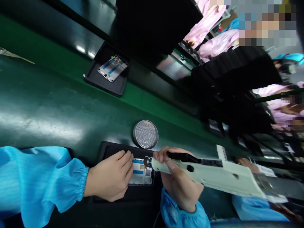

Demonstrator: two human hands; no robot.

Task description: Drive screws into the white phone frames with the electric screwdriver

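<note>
My right hand (179, 179) is wrapped round a pale green electric screwdriver (213, 177) with a black lever, held nearly level. Its tip points left at an opened phone (140, 172) with blue strips and a small orange part; whether the bit touches a screw cannot be made out. My left hand (111, 175), fingers together and curled, holds the phone's left end and hides that part of it. The phone lies in a black tray (108, 152). Just behind the tray stands a round grey screw dish (145, 134) with a dotted surface.
A second opened phone (113, 68) lies in another black tray (89, 77) farther back, on the green bench (59, 98). Tweezers (17, 57) rest at the far left. A co-worker's blue sleeve (256, 207) is close at the right; people in pink work across the line.
</note>
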